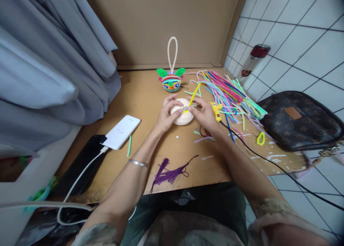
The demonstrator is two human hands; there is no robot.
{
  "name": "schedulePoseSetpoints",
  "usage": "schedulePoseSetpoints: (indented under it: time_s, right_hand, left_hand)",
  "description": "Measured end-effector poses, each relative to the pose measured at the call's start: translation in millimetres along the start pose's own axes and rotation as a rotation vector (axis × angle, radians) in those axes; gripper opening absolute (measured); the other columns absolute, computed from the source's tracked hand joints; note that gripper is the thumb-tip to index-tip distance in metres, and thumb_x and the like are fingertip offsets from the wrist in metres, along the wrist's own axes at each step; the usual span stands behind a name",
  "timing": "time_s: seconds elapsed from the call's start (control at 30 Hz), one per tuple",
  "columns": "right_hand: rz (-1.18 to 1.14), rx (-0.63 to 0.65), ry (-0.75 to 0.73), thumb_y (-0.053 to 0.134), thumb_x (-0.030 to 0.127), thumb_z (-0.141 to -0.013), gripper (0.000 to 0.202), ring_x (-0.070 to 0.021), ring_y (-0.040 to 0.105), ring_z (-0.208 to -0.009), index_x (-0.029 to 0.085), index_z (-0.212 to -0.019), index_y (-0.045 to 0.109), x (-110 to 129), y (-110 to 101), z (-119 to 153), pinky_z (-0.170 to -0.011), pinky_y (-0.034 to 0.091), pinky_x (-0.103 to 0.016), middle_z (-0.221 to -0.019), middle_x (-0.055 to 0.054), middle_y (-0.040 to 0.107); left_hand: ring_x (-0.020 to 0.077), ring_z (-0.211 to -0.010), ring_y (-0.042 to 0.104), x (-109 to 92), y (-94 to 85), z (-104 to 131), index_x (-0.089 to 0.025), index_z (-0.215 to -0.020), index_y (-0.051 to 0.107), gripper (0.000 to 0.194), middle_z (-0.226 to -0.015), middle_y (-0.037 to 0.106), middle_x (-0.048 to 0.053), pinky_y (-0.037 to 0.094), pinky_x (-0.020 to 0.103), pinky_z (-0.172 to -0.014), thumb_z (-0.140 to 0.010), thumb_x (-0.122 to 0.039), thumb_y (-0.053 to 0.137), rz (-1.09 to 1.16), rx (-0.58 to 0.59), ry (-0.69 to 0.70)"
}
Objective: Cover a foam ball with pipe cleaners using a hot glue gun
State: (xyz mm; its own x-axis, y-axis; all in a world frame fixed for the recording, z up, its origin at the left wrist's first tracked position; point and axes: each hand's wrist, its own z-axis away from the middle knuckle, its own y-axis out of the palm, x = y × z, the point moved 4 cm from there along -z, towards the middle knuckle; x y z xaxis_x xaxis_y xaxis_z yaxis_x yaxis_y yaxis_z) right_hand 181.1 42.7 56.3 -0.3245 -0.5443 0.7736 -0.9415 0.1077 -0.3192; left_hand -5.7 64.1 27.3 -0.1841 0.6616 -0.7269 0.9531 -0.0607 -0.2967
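A round cream-coloured piece [183,121], apparently coiled from fuzzy stems, is between my hands over the table. My left hand [168,114] is closed around its left side, the thumb near its middle. My right hand [205,114] pinches a yellow pipe cleaner [195,94] at the centre of the round piece. One end of the pipe cleaner sticks up, and its lower part bends round a small greyish spot there. Behind them is a colourful lion-head ornament [172,84] with green ears and a tall cream loop. The fingertips of my right hand are partly hidden.
A yellow glue gun [216,111] with a black cord lies right of my right hand. Beyond it is a pile of coloured pipe cleaners [228,90], with a patterned bag [301,120] and bottle [254,61]. Purple tassels [172,175] lie in front; a white power bank [122,132] lies left.
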Motion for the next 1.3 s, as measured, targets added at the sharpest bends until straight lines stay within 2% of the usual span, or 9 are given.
schedulePoseSetpoints:
  time_s: [0.13, 0.33, 0.5, 0.7, 1.03, 1.3]
  right_hand:
    - [-0.086, 0.052, 0.075, 0.078, 0.047, -0.085, 0.037, -0.0272, 0.071, -0.113, 0.026, -0.116, 0.08, -4.1, 2.2, -0.8, -0.108, 0.056, -0.05, -0.12, -0.008, 0.079]
    - [-0.062, 0.04, 0.063, 0.078, 0.045, -0.085, 0.036, -0.0258, 0.071, -0.109, 0.024, -0.113, 0.081, -3.3, 2.0, -0.3, -0.103, 0.057, -0.048, -0.117, -0.009, 0.078]
    - [-0.042, 0.037, 0.039, 0.076, 0.045, -0.087, 0.033, -0.0248, 0.07, -0.107, 0.024, -0.111, 0.081, 0.3, 2.6, 0.6, -0.099, 0.058, -0.045, -0.113, -0.008, 0.078]
    - [-0.005, 0.046, 0.024, 0.072, 0.033, -0.087, 0.028, -0.0252, 0.068, -0.112, 0.026, -0.113, 0.081, 2.1, 4.2, 2.4, -0.099, 0.057, -0.044, -0.116, -0.008, 0.076]
    - [-0.003, 0.056, 0.026, 0.072, 0.032, -0.086, 0.031, -0.0263, 0.067, -0.113, 0.024, -0.114, 0.08, 1.9, 4.7, 2.5, -0.097, 0.057, -0.044, -0.116, -0.009, 0.074]
    - [0.05, 0.046, 0.008, 0.074, 0.034, -0.086, 0.029, -0.0266, 0.066, -0.111, 0.025, -0.113, 0.08, 4.6, 5.7, 3.1, -0.096, 0.056, -0.044, -0.11, -0.007, 0.074]
  left_hand:
    - [0.0322, -0.144, 0.053, 1.4, -0.8, -0.1, -0.026, -0.105, 0.073, 0.045, -0.148, 0.056, 0.012, 0.042, 0.056, -0.124, -0.09, -0.068, 0.068, 0.018, 0.028, -0.023]
    - [0.0338, -0.147, 0.05, 2.6, 0.4, -0.3, -0.024, -0.104, 0.072, 0.039, -0.147, 0.057, 0.012, 0.043, 0.055, -0.123, -0.09, -0.06, 0.07, 0.054, 0.037, -0.048]
    - [0.0324, -0.138, 0.058, 0.8, 1.7, -0.8, -0.024, -0.099, 0.072, 0.028, -0.141, 0.062, 0.011, 0.048, 0.053, -0.117, -0.088, -0.05, 0.071, 0.099, 0.008, -0.067]
    - [0.0317, -0.13, 0.064, -0.7, 2.1, -2.2, -0.024, -0.094, 0.071, 0.019, -0.133, 0.068, 0.01, 0.052, 0.053, -0.113, -0.084, -0.04, 0.069, 0.108, -0.012, -0.085]
    - [0.0316, -0.133, 0.062, 0.4, 4.0, 1.1, -0.024, -0.095, 0.07, 0.026, -0.138, 0.067, 0.011, 0.05, 0.053, -0.114, -0.088, -0.049, 0.066, 0.108, -0.029, -0.07]
    - [0.0299, -0.133, 0.063, -2.5, 3.5, 1.6, -0.024, -0.091, 0.069, 0.03, -0.133, 0.068, 0.011, 0.05, 0.053, -0.115, -0.093, -0.053, 0.06, 0.126, -0.058, -0.073]
